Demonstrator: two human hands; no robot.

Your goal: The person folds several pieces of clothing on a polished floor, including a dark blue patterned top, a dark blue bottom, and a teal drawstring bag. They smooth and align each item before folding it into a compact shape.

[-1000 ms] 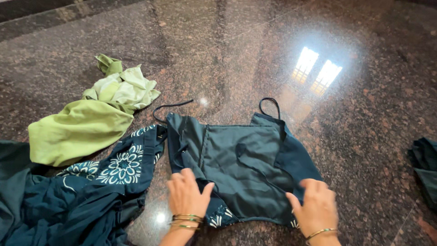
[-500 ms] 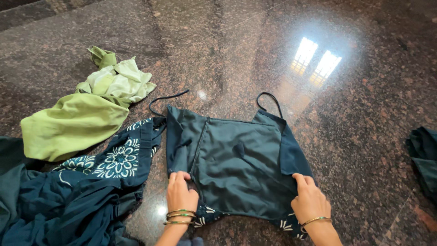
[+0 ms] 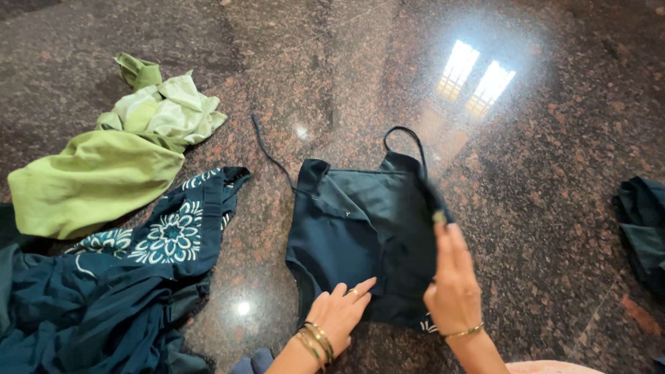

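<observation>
A small dark teal garment (image 3: 346, 235) with thin straps (image 3: 409, 138) lies on the polished granite floor (image 3: 540, 208); its right side is folded inward over the middle. My left hand (image 3: 339, 315), with bangles on the wrist, rests flat on the garment's lower edge, fingers pointing right. My right hand (image 3: 454, 277), wearing a thin bracelet, is over the folded right part with fingers straight and pointing away from me. Whether it touches the cloth is unclear because it is slightly blurred.
A crumpled light green cloth (image 3: 97, 180) lies at the left. Below it spreads a dark blue garment (image 3: 138, 277) with white flower embroidery. Another dark cloth (image 3: 644, 228) sits at the right edge. A bright window reflection (image 3: 478, 79) shines on the floor.
The teal garment's right side has been folded inward, so it looks narrower. My right hand rose from the bottom right corner to above the fold. My left hand shifted right along the bottom edge.
</observation>
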